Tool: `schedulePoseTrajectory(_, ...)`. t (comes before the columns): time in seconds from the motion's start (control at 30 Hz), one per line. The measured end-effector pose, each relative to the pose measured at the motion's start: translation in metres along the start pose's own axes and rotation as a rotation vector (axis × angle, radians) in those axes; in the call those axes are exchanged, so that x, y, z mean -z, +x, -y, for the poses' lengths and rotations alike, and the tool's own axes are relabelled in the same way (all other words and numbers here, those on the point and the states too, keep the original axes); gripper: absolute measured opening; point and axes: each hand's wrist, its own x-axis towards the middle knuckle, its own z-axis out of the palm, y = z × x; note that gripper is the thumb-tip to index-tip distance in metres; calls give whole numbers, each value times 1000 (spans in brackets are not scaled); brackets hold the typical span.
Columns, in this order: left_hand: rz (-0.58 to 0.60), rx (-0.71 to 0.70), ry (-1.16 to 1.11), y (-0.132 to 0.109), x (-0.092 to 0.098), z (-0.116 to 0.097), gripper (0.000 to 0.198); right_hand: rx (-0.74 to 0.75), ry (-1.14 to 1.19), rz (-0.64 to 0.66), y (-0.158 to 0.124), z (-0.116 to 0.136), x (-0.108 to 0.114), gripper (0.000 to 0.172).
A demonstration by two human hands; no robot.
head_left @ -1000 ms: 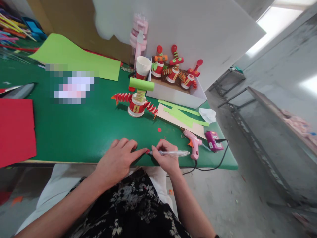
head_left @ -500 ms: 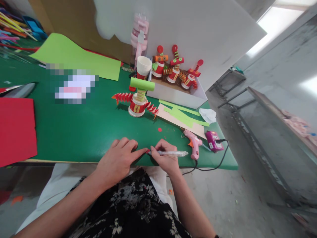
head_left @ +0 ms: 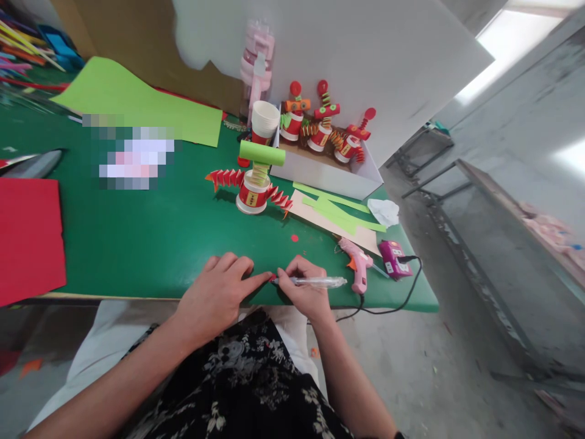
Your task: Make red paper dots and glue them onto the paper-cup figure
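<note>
Bright daylight, edge warping, window glare

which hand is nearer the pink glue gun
Right. The right hand, holding a pen, sits just beside the pink glue gun; the left hand lies flat farther away, beyond the right.

The right hand [head_left: 304,289] grips a clear plastic pen [head_left: 315,282], its tip on a small red scrap [head_left: 273,279] pressed down by the left hand [head_left: 214,296]. The pen's back end lies just beside the pink hot-glue gun [head_left: 359,268].
</note>
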Motion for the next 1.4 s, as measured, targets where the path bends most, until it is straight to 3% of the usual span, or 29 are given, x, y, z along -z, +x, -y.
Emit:
schedulePoseTrajectory(0.57,-65,15,-178,-2,-4,4,52,-45,93,-45,1,-3,1,30)
schedulePoseTrajectory(0.7,-50,25,-183,0,-1,4,53,-140,263,-87,2,-4,3,35)
schedulePoseTrajectory(0.83,-49,35,-187,0,0,2,50,-238,415,-105,2,-1,2,28)
schedulePoseTrajectory(1.03,-210,72,-256,-5,0,3,50,-352,527,-122,5,7,-4,34)
schedulePoseTrajectory(1.1,-249,65,-256,-7,1,3,51,-384,581,-61,8,10,-1,28)
schedulePoseTrajectory(1.27,-301,18,-191,-11,2,5,50,-406,691,259,12,19,6,20)
schedulePoseTrajectory(1.4,-324,-16,-158,-12,8,6,49,-364,688,301,13,25,3,18)
